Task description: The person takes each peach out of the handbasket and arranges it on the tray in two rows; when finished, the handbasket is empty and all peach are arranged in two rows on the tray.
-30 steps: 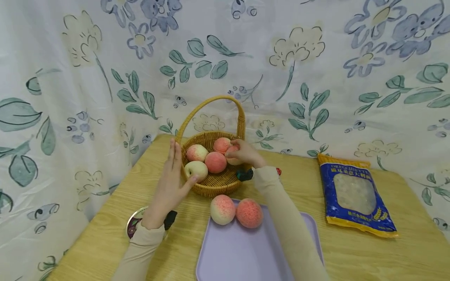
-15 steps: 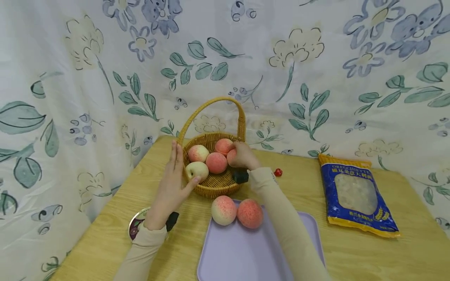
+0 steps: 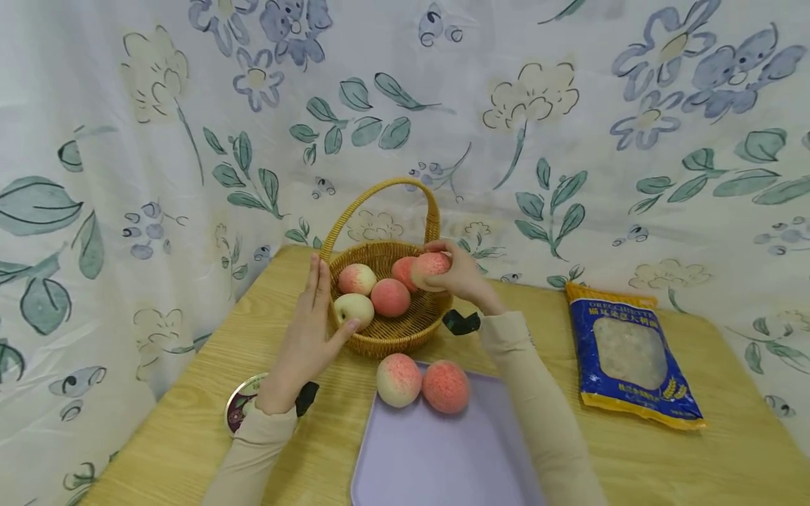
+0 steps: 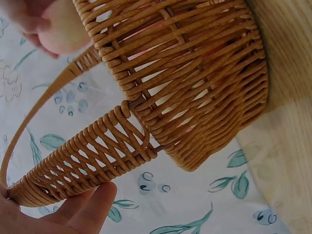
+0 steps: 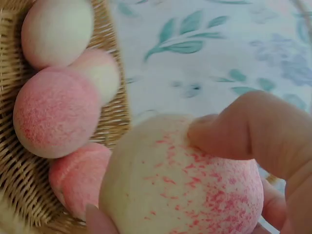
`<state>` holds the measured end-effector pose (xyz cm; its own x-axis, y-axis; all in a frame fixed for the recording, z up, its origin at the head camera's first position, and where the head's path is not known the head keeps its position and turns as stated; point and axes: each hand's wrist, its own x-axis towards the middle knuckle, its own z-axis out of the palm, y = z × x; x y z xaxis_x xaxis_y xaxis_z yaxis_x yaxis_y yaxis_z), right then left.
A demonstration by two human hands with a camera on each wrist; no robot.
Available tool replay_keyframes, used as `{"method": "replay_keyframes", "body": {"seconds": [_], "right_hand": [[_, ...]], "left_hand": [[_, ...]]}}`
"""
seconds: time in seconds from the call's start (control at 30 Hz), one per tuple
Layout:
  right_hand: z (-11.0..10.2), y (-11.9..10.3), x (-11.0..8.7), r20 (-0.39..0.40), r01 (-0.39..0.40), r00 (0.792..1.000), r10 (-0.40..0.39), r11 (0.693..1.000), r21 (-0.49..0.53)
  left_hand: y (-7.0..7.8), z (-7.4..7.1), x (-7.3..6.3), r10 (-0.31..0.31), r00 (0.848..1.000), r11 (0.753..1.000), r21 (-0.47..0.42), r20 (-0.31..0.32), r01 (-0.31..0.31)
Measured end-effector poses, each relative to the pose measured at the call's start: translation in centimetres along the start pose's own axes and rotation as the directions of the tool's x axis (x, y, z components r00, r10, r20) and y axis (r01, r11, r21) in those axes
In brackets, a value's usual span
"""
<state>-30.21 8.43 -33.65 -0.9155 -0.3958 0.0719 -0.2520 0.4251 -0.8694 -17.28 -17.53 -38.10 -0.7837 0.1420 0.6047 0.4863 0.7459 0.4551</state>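
Note:
A wicker basket (image 3: 395, 344) with an arched handle stands at the back of the table. My left hand (image 3: 300, 337) lies against its left side, fingers straight by the handle (image 4: 87, 161) and thumb stretched along the front rim near a pale peach (image 3: 354, 311). Above the basket's right side my right hand (image 3: 467, 275) grips a pink-and-cream peach (image 5: 180, 185) between thumb and fingers. Several other peaches lie in the basket, among them a pink one (image 3: 390, 298) and a red-blushed one (image 3: 357, 279). Another pink peach (image 3: 403, 273) is partly hidden behind the held one.
In front of the basket is a lilac tray (image 3: 436, 457), a cream-pink peach (image 3: 399, 380) and a redder peach (image 3: 446, 386) at its far edge. A round patterned tin (image 3: 237, 407) sits partly behind the left wrist. To the right lies a blue pasta bag (image 3: 633, 351).
My right hand has taken hold of a peach in the basket and lifted it up and to the right. My left hand has stayed at the basket's side.

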Motion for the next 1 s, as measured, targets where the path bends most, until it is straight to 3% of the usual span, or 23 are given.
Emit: {"method": "replay_keyframes", "body": {"seconds": [0.17, 0.37, 0.57, 0.77, 1.0], "right_hand": [[-2.2, 0.5, -3.3, 0.046, -0.034, 0.999, 0.029, 0.994, 0.103], [-3.5, 2.9, -7.5, 0.081, -0.048, 0.996, 0.038, 0.991, 0.123], [-3.6, 6.0, -11.6, 0.103, -0.042, 0.994, 0.035, 0.996, 0.072], [-3.4, 8.3, -15.3, 0.082, -0.005, 0.997, 0.01, 0.998, -0.06], [-2.8, 9.2, -16.9, 0.194, 0.072, 0.98, -0.055, 0.994, -0.083]], "left_hand": [[0.0, -0.1, 0.2, -0.012, 1.0, 1.0, -0.005, 0.018, 0.013], [0.0, -0.3, 0.2, -0.031, 0.999, 0.999, -0.008, 0.026, 0.032], [0.2, -0.1, 0.1, -0.024, 1.0, 1.0, -0.01, 0.012, 0.024], [0.1, 0.1, 0.2, -0.004, 1.0, 1.0, -0.009, 0.001, 0.004], [0.1, 0.2, 0.2, 0.006, 1.0, 1.0, -0.013, -0.007, -0.006]]}}
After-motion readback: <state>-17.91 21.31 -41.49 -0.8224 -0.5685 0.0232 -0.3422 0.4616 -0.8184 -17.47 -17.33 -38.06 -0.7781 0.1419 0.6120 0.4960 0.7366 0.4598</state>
